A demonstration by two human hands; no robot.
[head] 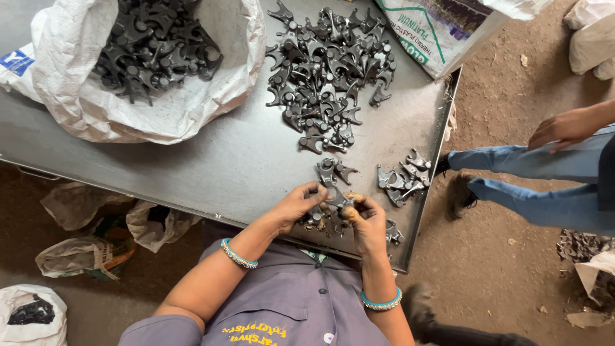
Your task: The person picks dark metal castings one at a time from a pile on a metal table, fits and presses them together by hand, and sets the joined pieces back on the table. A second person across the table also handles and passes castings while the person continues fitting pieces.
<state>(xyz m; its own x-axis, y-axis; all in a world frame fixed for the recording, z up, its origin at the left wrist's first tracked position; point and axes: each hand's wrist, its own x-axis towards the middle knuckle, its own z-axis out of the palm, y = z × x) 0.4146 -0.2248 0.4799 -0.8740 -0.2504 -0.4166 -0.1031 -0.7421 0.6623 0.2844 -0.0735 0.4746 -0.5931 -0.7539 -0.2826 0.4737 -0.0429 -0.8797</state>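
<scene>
- Both hands, left (296, 206) and right (366, 221), grip one dark forked metal part (334, 196) at the counter (211, 160) edge.
- Its axis perhaps runs left-right.
- Two white sacks (192, 96) hold or flank more parts.

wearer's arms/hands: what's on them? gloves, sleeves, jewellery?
No gloves: left hand and right hand are bare, forearms uncovered. Each wrist carries a bangle: a turquoise-and-gold one on the left, a plain turquoise one on the right. Grey buttoned shirt, yellow embroidery.
</scene>
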